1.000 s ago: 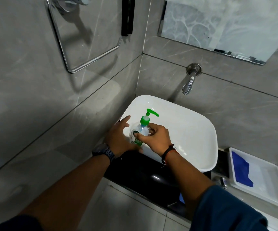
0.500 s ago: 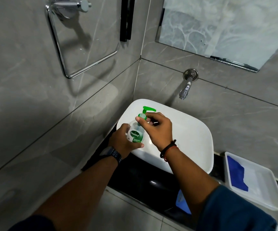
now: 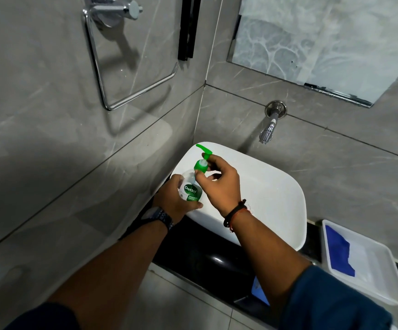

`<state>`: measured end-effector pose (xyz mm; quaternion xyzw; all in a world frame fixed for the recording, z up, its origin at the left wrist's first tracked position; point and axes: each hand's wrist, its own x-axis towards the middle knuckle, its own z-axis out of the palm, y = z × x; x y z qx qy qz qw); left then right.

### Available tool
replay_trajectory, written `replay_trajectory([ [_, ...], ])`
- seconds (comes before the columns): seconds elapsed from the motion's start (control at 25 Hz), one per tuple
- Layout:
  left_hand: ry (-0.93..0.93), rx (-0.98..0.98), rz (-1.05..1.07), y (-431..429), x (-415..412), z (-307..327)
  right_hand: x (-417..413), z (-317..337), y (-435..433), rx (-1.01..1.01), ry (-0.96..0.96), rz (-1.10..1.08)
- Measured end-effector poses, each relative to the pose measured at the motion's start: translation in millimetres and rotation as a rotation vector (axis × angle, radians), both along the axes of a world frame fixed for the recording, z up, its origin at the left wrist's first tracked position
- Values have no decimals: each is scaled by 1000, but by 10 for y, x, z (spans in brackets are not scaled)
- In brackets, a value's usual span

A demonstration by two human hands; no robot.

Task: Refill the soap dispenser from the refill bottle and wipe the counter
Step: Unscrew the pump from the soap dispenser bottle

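My left hand [image 3: 172, 201] wrapped round the soap dispenser [image 3: 191, 186] — near upright, nozzle aimed up-left, my right hand [image 3: 219, 184] pinching its green pump collar [image 3: 201, 166] — over the basin [image 3: 276, 198]

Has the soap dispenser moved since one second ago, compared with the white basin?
Yes. The soap dispenser, held by the left hand, was lifted off the basin rim and tilted; its nozzle now points left.
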<state>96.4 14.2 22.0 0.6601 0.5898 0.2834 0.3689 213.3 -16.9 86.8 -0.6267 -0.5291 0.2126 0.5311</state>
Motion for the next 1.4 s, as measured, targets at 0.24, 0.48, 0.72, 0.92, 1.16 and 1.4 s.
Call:
replay_trajectory([
  [0.24,29,30,28,14,-29,-2,-33,17,16,17,-9,-22],
  [0.48,-12,71,46,36,-6,14,-45,64,30,17,-31,-86],
  [0.72,-196,275,113,-23,132,91,-104,79,64,-3,16,-84],
  [0.92,-164,117,48,40,37,22,-46,119,141,47,98,-112],
  [1.16,-122,87,68,86,-84,-39,-30,342,168,242,295,-216],
  [1.4,-136,86,182,-4,-355,-2,28,715,177,469,191,-383],
])
